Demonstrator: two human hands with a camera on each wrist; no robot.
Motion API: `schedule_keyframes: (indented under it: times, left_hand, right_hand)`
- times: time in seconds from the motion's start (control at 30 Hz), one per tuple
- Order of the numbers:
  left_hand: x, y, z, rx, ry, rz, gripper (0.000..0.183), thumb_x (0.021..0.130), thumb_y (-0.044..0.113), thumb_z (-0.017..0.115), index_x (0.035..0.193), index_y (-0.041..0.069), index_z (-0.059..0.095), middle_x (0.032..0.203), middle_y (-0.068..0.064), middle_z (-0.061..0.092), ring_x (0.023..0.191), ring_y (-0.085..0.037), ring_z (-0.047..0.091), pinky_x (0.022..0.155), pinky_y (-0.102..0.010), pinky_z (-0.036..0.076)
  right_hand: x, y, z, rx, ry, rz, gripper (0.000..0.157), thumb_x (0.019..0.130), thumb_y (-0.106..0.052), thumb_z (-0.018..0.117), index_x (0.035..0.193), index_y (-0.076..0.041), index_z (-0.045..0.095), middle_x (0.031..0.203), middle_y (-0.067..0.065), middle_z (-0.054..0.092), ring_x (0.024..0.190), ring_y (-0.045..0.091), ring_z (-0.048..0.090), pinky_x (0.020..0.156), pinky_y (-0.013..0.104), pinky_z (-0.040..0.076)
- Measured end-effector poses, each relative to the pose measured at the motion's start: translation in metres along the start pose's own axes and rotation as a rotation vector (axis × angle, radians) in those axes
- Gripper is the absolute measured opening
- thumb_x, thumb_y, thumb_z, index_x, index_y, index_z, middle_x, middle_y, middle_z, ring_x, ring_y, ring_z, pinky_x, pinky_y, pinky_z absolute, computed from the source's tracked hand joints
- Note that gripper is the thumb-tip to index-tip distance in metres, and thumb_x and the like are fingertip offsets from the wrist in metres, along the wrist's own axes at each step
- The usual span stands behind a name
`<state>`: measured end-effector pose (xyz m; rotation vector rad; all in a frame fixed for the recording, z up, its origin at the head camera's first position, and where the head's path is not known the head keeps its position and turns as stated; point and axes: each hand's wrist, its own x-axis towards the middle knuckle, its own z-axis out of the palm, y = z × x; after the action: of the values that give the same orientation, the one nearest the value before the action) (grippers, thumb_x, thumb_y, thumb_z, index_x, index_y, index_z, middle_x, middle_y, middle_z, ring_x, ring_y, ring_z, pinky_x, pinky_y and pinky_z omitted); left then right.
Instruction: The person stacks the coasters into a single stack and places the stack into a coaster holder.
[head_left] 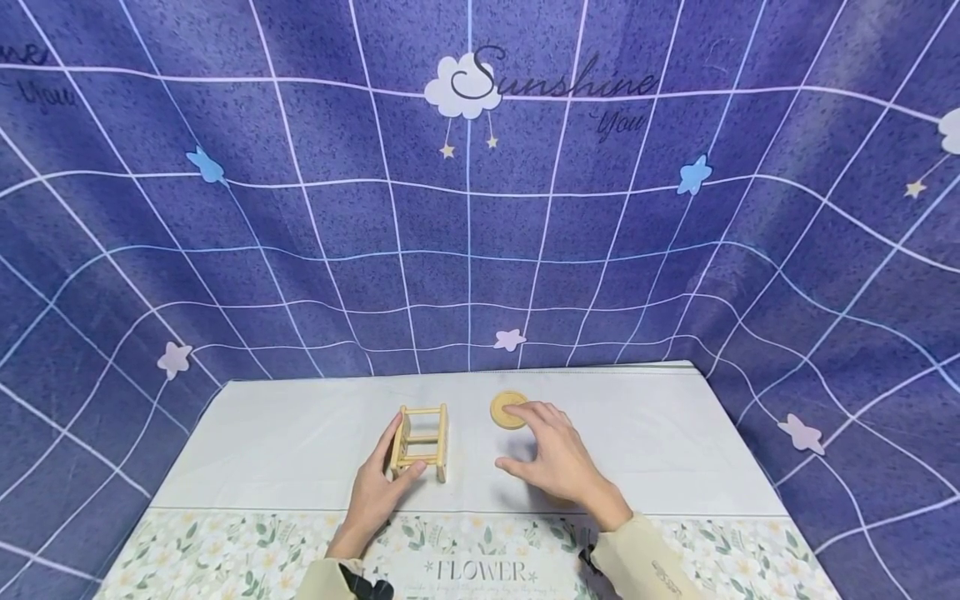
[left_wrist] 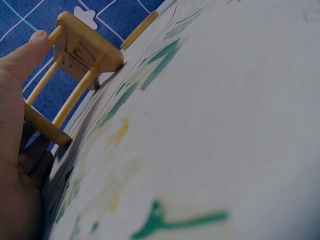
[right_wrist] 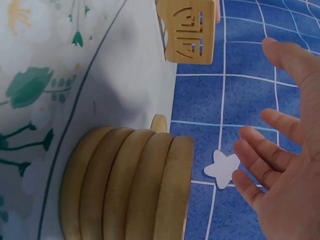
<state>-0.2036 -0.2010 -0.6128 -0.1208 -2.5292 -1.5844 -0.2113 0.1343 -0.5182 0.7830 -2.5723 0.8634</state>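
Observation:
A small wooden rack [head_left: 442,442] stands on the white cloth at centre left, two carved end panels joined by round rods. My left hand [head_left: 373,492] grips it, thumb over the near rod and fingers along its left side. To the right lies a round wooden coaster [head_left: 501,410] with a raised rim. Over its near right edge reach the fingers of my right hand [head_left: 558,458], spread, thumb apart, with nothing held. Below that hand, the right wrist view shows a stack of several thick wooden coasters [right_wrist: 130,185], mostly hidden behind it in the head view.
White cloth [head_left: 300,442] covers the back of the table, and a floral cloth strip [head_left: 480,542] runs along the front. A blue curtain [head_left: 465,275] with gridlines and stars encloses the back and sides.

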Motion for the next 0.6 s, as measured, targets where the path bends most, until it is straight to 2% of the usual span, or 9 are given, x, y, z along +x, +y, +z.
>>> schedule_keyframes:
  times: [0.13,0.33,0.6]
  left_hand:
    - [0.0,-0.001,0.0,0.006,-0.001,0.001,0.094,0.1,0.042,0.085,0.176,0.043,0.03,0.178,-0.002,0.039,0.165,-0.034,0.036,0.137,-0.056,0.027]
    - [-0.001,-0.001,0.001,0.025,0.007,0.012,0.093,0.101,0.041,0.084,0.177,0.037,0.03,0.178,-0.007,0.04,0.164,-0.037,0.037,0.136,-0.058,0.027]
    - [-0.001,-0.001,0.0,0.025,0.0,0.01,0.094,0.1,0.043,0.085,0.177,0.04,0.03,0.178,-0.001,0.039,0.164,-0.033,0.037,0.137,-0.057,0.027]
  right_hand:
    - [0.005,0.001,0.0,0.013,0.009,0.008,0.081,0.082,-0.038,0.099,0.15,-0.007,0.067,0.143,0.011,0.07,0.133,0.033,0.064,0.118,0.058,0.051]
    - [0.013,0.002,-0.001,0.035,0.008,0.04,0.08,0.084,-0.038,0.097,0.151,-0.008,0.066,0.142,0.01,0.07,0.132,0.033,0.065,0.115,0.058,0.053]
    - [0.025,0.004,0.0,0.05,-0.004,0.076,0.08,0.085,-0.038,0.097,0.152,-0.009,0.065,0.142,0.013,0.07,0.133,0.036,0.064,0.115,0.059,0.052]
